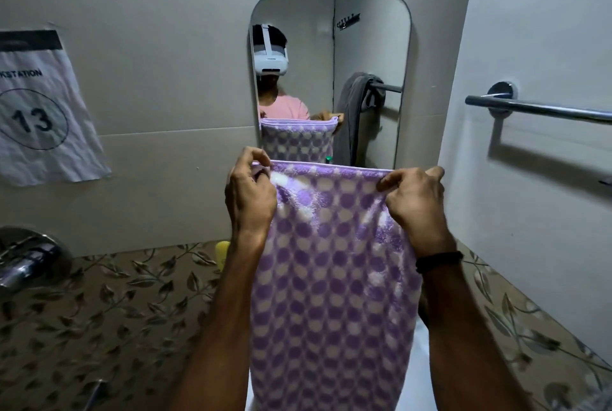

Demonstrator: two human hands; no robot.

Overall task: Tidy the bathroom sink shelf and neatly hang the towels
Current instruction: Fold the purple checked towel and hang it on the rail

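The left hand [250,193] is closed on the top left corner of the purple towel [331,278], with the thumb and the fingers pinching the hem. The right hand [412,200] is closed in the same way on the top right corner, and a dark band [438,261] sits on its wrist. Between the two hands the top edge of the towel is pulled nearly straight and level. The towel has a pattern of purple and white dots, and it hangs down flat between the two forearms to the near edge of the view. It is held up in the air in front of the mirror [331,79], and it touches no rail.

The mirror is on the far wall and shows the person with a white headset, the same towel, and a grey towel [356,112] hanging over a bar. On the right wall there is a chrome towel rail [543,109], which is bare. On the left part of the far wall a paper sign [43,112] with the number 13 is fixed. Lower on the left there is a metal tap fitting [26,258]. Just left of the left forearm a small yellow object [222,250] is partly hidden; I cannot tell what it is.
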